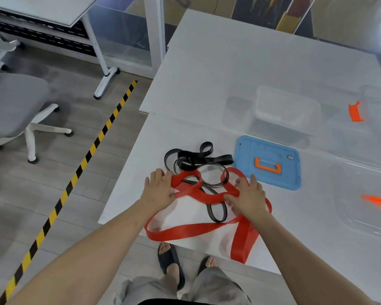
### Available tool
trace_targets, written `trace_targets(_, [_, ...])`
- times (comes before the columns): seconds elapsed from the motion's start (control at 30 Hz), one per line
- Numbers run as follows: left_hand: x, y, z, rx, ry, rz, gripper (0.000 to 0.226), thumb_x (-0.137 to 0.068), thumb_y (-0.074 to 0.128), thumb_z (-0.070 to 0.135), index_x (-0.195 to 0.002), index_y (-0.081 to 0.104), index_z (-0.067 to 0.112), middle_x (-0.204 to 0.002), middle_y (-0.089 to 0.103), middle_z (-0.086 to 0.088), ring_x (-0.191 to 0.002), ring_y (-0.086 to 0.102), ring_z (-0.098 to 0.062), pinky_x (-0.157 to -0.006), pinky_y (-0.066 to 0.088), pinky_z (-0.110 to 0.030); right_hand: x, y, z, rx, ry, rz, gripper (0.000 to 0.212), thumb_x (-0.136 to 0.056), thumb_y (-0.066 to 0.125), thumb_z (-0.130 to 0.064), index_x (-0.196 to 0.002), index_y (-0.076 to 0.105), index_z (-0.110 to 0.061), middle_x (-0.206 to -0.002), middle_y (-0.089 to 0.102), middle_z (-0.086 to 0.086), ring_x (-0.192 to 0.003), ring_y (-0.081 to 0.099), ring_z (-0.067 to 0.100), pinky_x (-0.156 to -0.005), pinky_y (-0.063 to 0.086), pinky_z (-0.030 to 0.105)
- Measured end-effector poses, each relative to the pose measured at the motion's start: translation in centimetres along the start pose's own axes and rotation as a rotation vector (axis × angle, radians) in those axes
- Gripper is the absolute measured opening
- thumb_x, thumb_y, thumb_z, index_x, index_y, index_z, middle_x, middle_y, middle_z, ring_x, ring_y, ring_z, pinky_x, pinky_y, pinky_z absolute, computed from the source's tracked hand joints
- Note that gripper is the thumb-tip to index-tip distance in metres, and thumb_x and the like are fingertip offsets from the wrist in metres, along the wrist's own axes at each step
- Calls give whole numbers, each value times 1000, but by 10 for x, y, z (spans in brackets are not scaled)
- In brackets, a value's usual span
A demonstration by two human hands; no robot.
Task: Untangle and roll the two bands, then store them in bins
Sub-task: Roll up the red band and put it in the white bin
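Note:
A wide red band (185,233) and a narrower black band (198,160) lie looped through each other near the front edge of the white table (229,62). Part of the red band hangs over that edge. My left hand (159,190) rests on the red band's left loop, thumb pinching the strap. My right hand (250,198) presses down on the red band's right loop, fingers spread over it. A clear bin (284,113) stands behind the bands, and a second clear bin (365,203) with an orange latch lies at the right.
A blue lid with an orange handle (267,162) lies right of the bands. Another clear container with an orange clip (355,112) is at the far right. A grey office chair (15,111) and a yellow-black floor stripe (75,175) are to the left.

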State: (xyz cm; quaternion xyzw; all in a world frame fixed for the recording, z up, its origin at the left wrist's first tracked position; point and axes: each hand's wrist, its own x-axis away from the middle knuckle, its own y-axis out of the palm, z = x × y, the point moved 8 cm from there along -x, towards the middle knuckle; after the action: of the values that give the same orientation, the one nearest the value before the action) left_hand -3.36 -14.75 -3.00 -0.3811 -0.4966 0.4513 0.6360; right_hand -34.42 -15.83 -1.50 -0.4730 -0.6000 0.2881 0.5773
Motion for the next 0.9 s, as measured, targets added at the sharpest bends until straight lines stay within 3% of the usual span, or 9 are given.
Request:
trace_targets(0.13, [16,12,6,48,123,-31,46,-88,72,24,-125,53,5,-132,57,-18,-112,61,-38,-93,53,-45,-13,9,10,-109,80,-114,98,-78,75,-66,-154,29,-27,-146,59,10,-133,54,38,-110,38,55])
trace_targets(0.23, [33,13,5,38,121,-17,38,-80,78,17,-110,56,7,-109,58,-12,-83,62,-31,-70,49,-36,-18,7,13,-132,65,-48,87,-86,74,-51,-154,28,-25,-132,67,11,-125,61,37,-106,40,54])
trace_targets(0.33, [59,22,5,40,127,-56,41,-87,76,26,-119,54,12,-118,51,-6,-77,63,-24,-60,52,-30,-16,9,15,-143,57,0,70,-97,64,-39,-156,31,-20,-134,68,11,-125,63,37,-107,39,54])
trace_targets(0.53, [98,52,15,6,225,-5,68,-101,48,52,-157,31,19,-152,41,-20,-116,67,-38,-94,59,-47,-4,8,17,-183,-27,65,24,-100,56,-25,-121,64,-20,-116,72,5,-110,67,33,-101,47,50])
trace_targets(0.6, [98,60,14,-5,192,-83,94,-94,34,79,-164,16,19,-165,27,-23,-143,47,-41,-113,45,-55,0,8,19,-195,-66,46,20,-98,59,-27,-116,66,-23,-112,73,2,-105,68,31,-100,51,50])
trace_targets(0.7, [99,72,19,-82,216,-229,128,-75,51,91,-163,-17,26,-172,3,-24,-157,19,-41,-125,25,-59,6,10,23,-163,-117,-7,23,-95,63,-33,-116,65,-25,-110,71,-1,-104,68,28,-97,52,49])
trace_targets(0.77, [100,76,21,-150,226,-206,140,-67,78,75,-162,-12,24,-170,10,-27,-151,34,-44,-119,37,-58,12,15,24,-57,-166,-71,41,-92,66,-47,-126,61,-25,-115,70,-2,-108,66,26,-97,52,47])
trace_targets(0.83, [101,82,19,-143,167,-217,143,-55,94,60,-162,10,17,-165,27,-27,-134,56,-42,-99,55,-54,18,23,28,70,-204,-119,64,-85,70,-56,-139,52,-26,-122,66,-3,-112,63,24,-98,52,44])
trace_targets(0.9, [105,82,21,-164,137,-201,135,-50,99,49,-158,25,12,-158,39,-25,-117,66,-38,-80,62,-48,20,26,30,134,-216,-99,67,-88,74,-46,-145,48,-24,-129,64,-1,-115,61,24,-97,53,42])
